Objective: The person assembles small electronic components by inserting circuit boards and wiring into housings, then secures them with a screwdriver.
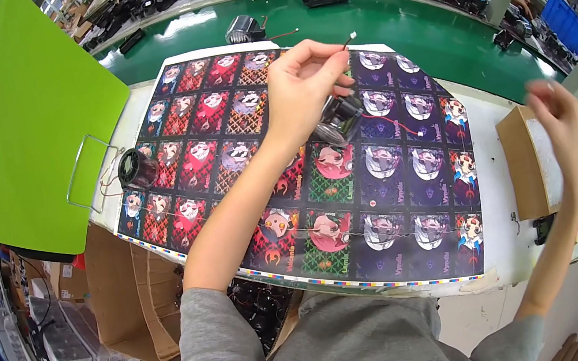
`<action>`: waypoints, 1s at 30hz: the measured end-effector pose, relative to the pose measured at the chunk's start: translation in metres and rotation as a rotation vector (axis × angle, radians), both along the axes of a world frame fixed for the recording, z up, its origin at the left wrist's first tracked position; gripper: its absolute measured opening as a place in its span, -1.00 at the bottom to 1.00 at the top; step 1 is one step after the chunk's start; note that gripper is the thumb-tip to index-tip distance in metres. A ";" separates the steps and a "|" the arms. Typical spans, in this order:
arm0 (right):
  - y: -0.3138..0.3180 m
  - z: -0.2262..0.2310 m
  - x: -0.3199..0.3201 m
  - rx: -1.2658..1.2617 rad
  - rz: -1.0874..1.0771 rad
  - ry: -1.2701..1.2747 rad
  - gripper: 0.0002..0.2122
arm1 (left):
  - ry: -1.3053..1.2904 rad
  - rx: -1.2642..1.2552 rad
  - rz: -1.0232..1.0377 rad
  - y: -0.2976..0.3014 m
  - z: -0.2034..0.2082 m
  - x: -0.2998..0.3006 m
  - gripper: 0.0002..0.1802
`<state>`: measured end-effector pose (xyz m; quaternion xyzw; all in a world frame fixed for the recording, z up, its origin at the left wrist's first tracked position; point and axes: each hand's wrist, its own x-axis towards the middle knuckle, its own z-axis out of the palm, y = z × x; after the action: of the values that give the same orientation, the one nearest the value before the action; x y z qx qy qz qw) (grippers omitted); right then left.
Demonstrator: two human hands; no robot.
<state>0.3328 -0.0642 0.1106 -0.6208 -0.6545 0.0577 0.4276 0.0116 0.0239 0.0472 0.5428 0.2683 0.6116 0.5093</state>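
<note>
Grey sleeves (pixel 312 347) nearest lens. Small cylindrical motor (pixel 338 119) held above printed sheet (pixel 401 238) on desk (pixel 507 260) by left hand (pixel 302 86), its wire end (pixel 351 36) pinched. Right hand (pixel 557 117) blurred over cardboard box (pixel 526 162), grip indeterminable. Second motor (pixel 137 168) lying unhandled at sheet's left edge; work judged mid-way.

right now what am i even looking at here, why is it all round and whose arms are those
This is one picture from a fisheye camera worn on a person's head, looking down, so straight edges bend. The arms are that person's own. The left hand holds up a small dark motor by its wire, pinching the white plug end. The right hand is raised over a cardboard box and looks blurred. The bench is covered by a printed cartoon sheet. Another motor lies at its left edge, beside a green board. A green belt runs behind.
</note>
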 end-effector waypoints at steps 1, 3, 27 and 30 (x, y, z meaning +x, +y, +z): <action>0.013 -0.002 -0.032 0.078 0.129 0.070 -0.88 | 0.078 0.111 0.097 0.001 -0.004 -0.001 -0.90; 0.031 0.005 -0.081 0.079 0.242 0.031 -0.82 | 0.128 0.226 0.209 -0.004 -0.001 0.005 -0.94; 0.088 -0.024 -0.168 0.080 0.572 0.354 -0.72 | -0.004 0.088 0.062 -0.002 -0.006 0.005 -0.91; 0.087 -0.023 -0.168 0.057 0.555 0.261 -0.78 | -0.009 0.089 0.058 -0.001 -0.007 0.005 -0.91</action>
<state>0.1651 0.0230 0.0878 -0.3935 -0.7400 0.2331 0.4932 0.0170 0.0229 0.0407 0.5542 0.2542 0.6400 0.4676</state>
